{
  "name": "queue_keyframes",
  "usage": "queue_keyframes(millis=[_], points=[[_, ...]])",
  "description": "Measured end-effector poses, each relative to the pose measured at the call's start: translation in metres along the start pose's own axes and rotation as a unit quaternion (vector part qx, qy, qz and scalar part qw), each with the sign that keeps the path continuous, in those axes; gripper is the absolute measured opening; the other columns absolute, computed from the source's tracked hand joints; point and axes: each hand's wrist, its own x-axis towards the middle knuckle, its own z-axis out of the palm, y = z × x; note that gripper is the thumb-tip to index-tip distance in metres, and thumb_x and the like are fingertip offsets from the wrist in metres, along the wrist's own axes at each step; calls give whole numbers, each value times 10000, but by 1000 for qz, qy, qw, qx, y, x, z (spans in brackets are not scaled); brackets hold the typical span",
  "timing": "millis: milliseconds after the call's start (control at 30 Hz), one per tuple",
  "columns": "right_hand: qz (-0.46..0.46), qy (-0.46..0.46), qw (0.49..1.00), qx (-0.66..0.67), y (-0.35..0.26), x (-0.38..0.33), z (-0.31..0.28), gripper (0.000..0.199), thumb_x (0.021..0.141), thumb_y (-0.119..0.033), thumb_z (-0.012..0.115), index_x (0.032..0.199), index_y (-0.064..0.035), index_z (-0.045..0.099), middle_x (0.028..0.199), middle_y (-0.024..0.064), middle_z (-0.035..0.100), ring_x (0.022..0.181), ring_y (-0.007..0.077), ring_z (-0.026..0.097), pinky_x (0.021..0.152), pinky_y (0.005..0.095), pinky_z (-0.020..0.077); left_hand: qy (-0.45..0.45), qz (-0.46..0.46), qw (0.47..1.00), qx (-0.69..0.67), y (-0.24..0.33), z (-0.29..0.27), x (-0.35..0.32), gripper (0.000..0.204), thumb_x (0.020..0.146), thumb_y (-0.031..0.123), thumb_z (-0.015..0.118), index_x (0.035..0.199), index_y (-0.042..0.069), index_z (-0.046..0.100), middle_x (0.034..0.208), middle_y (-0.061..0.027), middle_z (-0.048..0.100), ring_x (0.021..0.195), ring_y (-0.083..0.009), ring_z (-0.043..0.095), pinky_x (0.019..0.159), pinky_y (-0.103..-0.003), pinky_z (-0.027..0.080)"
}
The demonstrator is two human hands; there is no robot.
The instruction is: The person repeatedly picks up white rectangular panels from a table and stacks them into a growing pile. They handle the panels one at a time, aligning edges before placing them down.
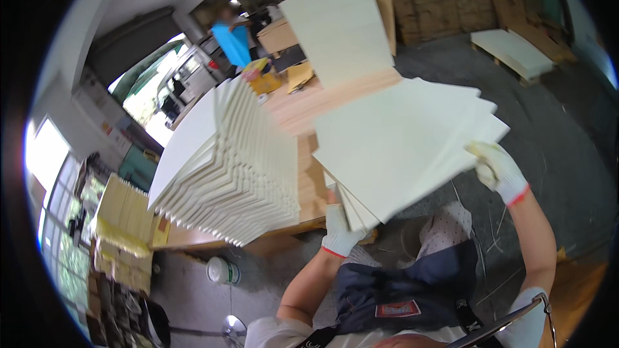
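Dark apron (412, 287) covers my lap; past it, my gloved left hand (343, 232) touches the lower corner of the fanned white boards (393, 148), how far open I can't tell. My right hand (498, 171) curls closed on their right edge, above the bench (316, 196).

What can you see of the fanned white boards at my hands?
The fanned boards are flat, off-white, roughly rectangular sheets, perhaps card or foam. They overlap unevenly, corners splayed, over the right side of the wooden table. Your gloved left hand holds their lower-left edge; your gloved right hand touches their right edge.
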Motion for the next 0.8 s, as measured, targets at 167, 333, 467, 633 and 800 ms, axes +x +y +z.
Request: queue_keyframes(millis=[167,333,467,633,800], points=[[1,7,998,-63,-1,-37,-31,237,955,-223,629,1046,-6,658,638,49,638,290,91,411,253,256,288,4,44,955,293,-2,3,-29,446,942,129,664,1340,-35,546,1214,-107,677,1082,-208,672,956,-326,522],[-108,-50,992,-46,-13,-26,4,296,942,-203,634,1163,-6,631,803,57,683,476,125,575,360,270,415,34,183,902,390,19,20,-89,504,917,139,708,1346,-49,523,1278,-114,632,1121,-204,624,964,-325,495],[-121,-92,987,41,-67,-4,150,424,1001,-355,604,1305,-64,554,1146,88,648,1052,192,637,906,388,524,149,372,889,223,78,56,-141,431,996,73,501,1417,5,433,1325,-164,576,1161,-283,620,975,-419,544],[-142,-447,883,-10,-46,-28,334,319,998,-356,618,1144,-76,582,1014,66,613,924,208,653,832,435,594,12,570,781,255,185,110,-146,398,1005,100,512,1396,46,460,1321,-139,571,1228,-280,573,1076,-443,474],[-169,-419,890,-53,-67,-7,442,386,968,-383,641,1074,-16,585,866,89,583,684,165,592,608,320,497,76,578,794,174,266,145,-135,285,988,65,547,1273,68,528,1242,-130,595,1152,-302,600,1007,-463,519]])
